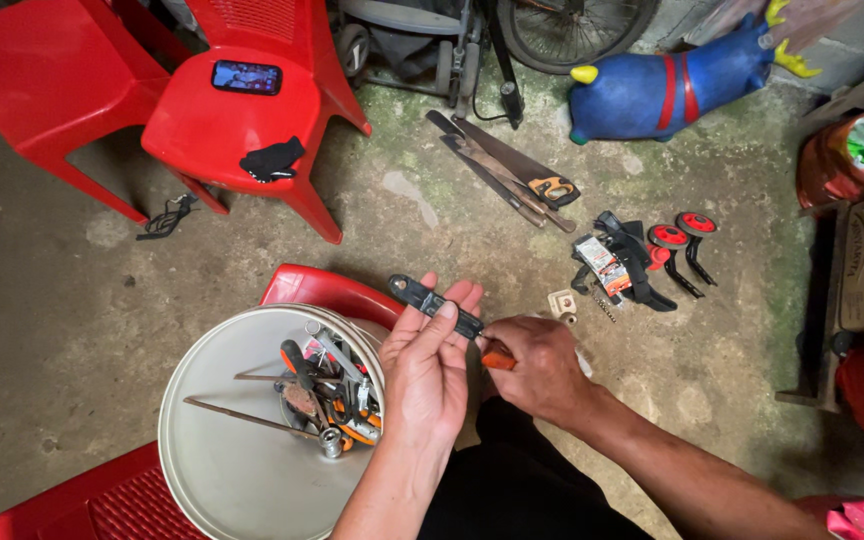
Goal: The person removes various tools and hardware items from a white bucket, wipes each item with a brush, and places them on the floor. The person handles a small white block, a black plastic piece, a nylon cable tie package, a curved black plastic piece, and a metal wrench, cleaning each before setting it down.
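The lower end of the black tool (439, 303) disappears under the right hand (537, 370), so only a bit of orange handle shows at the knuckles; what kind of tool it is stays hard to tell, though its dark head points up and left toward the red chair (242, 110). The red stool under the bucket (214, 470) is mostly covered and cut off by the bottom edge. Tools heaped in the bucket overlap too much to sort out singly.

The left hand (430, 370) is open, palm up, fingers (449, 318) stretched and lightly curled behind the black tool's shaft, touching it. The right hand is closed in a fist around the orange handle end.

The tool lies across the left fingertips, above the bucket's right rim, between both hands, over the concrete floor (402, 200). Saws (512, 170) lie farther up the floor, and small red training wheels (682, 240) lie to their right, well apart from the hands.
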